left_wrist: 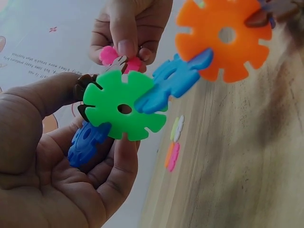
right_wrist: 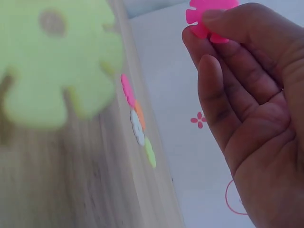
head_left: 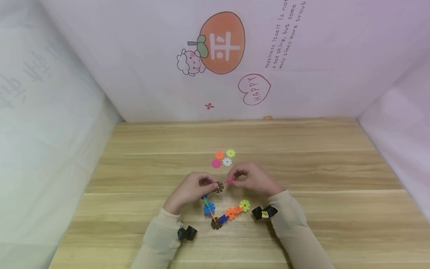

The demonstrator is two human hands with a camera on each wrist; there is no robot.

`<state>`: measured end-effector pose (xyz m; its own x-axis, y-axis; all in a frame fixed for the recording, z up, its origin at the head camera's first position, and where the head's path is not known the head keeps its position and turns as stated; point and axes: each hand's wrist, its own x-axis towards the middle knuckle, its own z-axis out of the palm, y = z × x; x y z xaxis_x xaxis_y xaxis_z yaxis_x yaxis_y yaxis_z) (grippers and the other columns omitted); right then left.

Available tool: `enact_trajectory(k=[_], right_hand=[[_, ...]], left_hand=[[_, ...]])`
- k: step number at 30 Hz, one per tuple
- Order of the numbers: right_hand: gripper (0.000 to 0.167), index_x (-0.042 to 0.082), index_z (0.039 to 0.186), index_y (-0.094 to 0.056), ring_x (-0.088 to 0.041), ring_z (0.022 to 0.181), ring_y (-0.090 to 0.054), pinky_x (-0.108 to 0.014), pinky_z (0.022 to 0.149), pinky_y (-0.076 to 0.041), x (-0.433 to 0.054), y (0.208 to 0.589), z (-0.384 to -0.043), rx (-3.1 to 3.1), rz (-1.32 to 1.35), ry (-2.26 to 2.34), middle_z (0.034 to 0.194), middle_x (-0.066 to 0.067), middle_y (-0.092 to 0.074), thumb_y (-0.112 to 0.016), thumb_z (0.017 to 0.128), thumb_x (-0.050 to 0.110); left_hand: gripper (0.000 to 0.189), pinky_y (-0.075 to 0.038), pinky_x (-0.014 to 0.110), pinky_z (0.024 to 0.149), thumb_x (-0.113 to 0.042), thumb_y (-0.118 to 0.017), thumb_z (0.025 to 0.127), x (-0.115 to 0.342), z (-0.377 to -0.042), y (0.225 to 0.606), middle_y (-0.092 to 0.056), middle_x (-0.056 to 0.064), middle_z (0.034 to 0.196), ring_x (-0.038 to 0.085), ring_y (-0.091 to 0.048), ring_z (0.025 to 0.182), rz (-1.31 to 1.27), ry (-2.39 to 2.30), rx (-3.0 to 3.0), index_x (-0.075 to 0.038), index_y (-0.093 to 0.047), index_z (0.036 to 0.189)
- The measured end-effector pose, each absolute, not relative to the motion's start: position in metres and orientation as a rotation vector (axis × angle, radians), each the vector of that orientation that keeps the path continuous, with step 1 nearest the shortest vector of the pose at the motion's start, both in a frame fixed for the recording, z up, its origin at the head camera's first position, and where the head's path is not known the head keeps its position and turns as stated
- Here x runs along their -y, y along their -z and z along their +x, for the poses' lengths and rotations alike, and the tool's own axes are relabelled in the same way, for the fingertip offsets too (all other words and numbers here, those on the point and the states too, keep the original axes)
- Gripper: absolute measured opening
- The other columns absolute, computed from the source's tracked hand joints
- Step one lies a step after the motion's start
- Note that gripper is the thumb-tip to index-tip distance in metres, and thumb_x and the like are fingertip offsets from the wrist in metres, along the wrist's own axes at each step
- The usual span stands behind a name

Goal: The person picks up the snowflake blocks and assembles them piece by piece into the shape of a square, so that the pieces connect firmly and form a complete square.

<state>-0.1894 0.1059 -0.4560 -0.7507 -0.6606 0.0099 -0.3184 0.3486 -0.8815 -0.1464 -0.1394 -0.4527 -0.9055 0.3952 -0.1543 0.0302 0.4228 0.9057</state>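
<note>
Where the head camera looks down on the pale wooden table point(head_left: 302, 157), the left hand point(head_left: 191, 188) pinches a brown notched plastic disc point(head_left: 219, 186) at the upper end of a chain of interlocked plastic discs point(head_left: 221, 213), which trails back toward the person across the wood in blue, brown, orange and yellow-green. The right hand point(head_left: 252, 177) sits just beside it, fingertips closed on a small pink notched plastic disc point(head_left: 229, 180) whose edge almost meets the brown one. Four loose discs point(head_left: 223, 158), orange, yellow-green, pink and white, lie clustered just beyond both hands. From the left wrist, the left hand point(left_wrist: 52, 161) curls its thumb and fingers around the chain's end: the brown notched plastic disc point(left_wrist: 84, 90) lies under the thumb, a green plastic disc point(left_wrist: 123, 107) stands slotted in front of it, and a blue disc point(left_wrist: 85, 142) rests against the fingers. The right hand point(left_wrist: 128, 28) comes in from above, thumb and forefinger pinching the pink notched plastic disc point(left_wrist: 110, 56), which touches the brown disc's rim. From the right wrist, the right hand point(right_wrist: 251, 104) holds the pink notched plastic disc point(right_wrist: 202, 14) at its fingertips, the other fingers loosely bent beneath; a blurred yellow-green disc point(right_wrist: 57, 61) fills the near left, and the loose discs point(right_wrist: 137, 121) lie edge-on on the table point(right_wrist: 71, 180).
</note>
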Motion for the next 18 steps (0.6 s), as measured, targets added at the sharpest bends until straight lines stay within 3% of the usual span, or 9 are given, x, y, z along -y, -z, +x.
enact_trajectory(k=[11,18], right_hand=[[0.012,0.010,0.089,-0.072,-0.009,0.092,-0.068,-0.038,0.093,-0.054,-0.1026,0.4542,-0.1869,-2.308,-1.002,1.326,0.094,0.000,-0.074,-0.072,0.084,-0.002],[0.013,0.010,0.087,-0.072,-0.008,0.093,-0.068,-0.035,0.093,-0.055,-0.1008,0.4539,-0.1862,-2.321,-1.071,1.305,0.094,0.010,-0.073,-0.074,0.083,-0.002]], left_hand=[[0.010,-0.053,0.029,0.079,-0.018,-0.068,0.093,0.1393,-0.1470,0.4521,-0.072,0.001,0.091,0.013,-0.064,0.086,0.325,-1.477,-2.337,-0.010,-0.073,0.095],[0.010,-0.054,0.029,0.080,-0.019,-0.068,0.093,0.1397,-0.1475,0.4522,-0.072,0.000,0.090,0.013,-0.064,0.086,0.335,-1.459,-2.364,-0.011,-0.074,0.095]])
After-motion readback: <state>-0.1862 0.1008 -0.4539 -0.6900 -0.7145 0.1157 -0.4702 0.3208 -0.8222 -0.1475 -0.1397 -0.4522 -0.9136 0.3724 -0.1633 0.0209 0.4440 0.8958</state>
